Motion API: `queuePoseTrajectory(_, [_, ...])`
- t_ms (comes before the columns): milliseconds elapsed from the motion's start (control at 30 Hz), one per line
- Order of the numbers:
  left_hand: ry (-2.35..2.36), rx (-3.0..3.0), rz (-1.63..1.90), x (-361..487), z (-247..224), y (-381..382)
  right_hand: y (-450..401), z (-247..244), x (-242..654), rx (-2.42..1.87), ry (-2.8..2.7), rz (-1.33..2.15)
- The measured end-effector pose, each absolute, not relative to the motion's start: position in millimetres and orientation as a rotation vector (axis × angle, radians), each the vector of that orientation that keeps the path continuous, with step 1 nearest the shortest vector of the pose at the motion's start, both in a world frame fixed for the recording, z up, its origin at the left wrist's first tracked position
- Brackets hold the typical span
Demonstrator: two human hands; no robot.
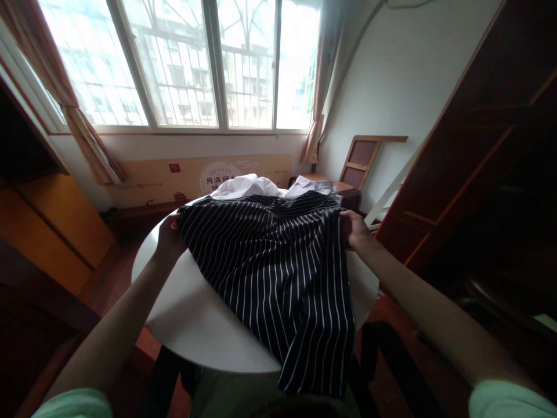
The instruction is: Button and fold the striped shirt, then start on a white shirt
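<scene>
A black garment with thin white stripes [278,261] is spread over a round white table [200,325], its lower end hanging past the near edge. My left hand [171,235] grips its upper left corner, the fingers partly hidden by cloth and shadow. At the upper right edge, my right hand [355,229] pinches the same garment. Folds run down its middle and right side. Behind it, white cloth [248,186] lies crumpled at the table's far side.
A window [248,64] and curtains stand beyond the table. At the right are a wooden frame [359,159] against the wall and a large dark wooden panel [461,145]. An orange-brown cabinet [56,226] is at the left.
</scene>
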State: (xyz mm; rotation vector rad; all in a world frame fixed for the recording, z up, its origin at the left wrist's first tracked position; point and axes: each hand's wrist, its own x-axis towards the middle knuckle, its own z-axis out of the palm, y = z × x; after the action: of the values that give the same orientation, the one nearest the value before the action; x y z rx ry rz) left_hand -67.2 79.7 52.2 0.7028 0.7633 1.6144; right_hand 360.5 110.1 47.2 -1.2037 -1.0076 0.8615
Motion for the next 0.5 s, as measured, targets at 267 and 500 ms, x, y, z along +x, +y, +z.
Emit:
queuePoseTrajectory(267, [1.03,0.514,1.123,-62,20,57,59,20,377,-1.325,-0.721,1.342])
queuePoseTrajectory(500, [1.102,0.629,0.928,-31,26,71,88,14,372,-1.251,-0.763,1.173])
